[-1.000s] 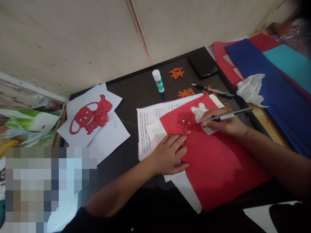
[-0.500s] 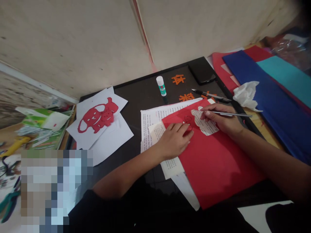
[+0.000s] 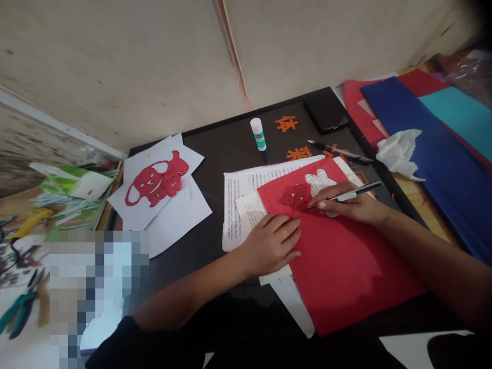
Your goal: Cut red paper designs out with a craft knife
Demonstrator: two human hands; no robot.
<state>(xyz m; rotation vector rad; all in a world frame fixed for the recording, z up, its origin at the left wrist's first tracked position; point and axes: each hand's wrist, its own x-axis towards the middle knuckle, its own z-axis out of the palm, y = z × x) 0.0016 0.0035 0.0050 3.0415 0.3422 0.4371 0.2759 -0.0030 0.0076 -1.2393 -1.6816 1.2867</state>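
Observation:
A sheet of red paper (image 3: 353, 271) lies at a slant over printed pages (image 3: 240, 205). Flower-like outlines (image 3: 295, 197) and small holes mark its upper part. Through a larger cut-out at the top, a printed page (image 3: 321, 180) shows. My right hand (image 3: 346, 201) is closed round a slim pen-shaped tool (image 3: 357, 191). Its dark tip meets the red paper beside the outlines; whether it is a pen or a craft knife I cannot make out. My left hand (image 3: 273, 243) rests on the paper's left edge with fingers stretched out, holding nothing.
Behind the pages stand a glue stick (image 3: 258, 134), orange paper characters (image 3: 287, 124), a pen (image 3: 340, 152) and a black phone-like object (image 3: 326, 111). Crumpled tissue (image 3: 400, 152) and a blue folded sheet (image 3: 418, 133) lie right. Red animal cut-outs (image 3: 154, 182) and pliers (image 3: 23, 307) are left.
My right hand has moved the tool's tip left and down, from the cut-out to the outlines. My left hand has slid down and left, uncovering more outlines. The view has shifted slightly.

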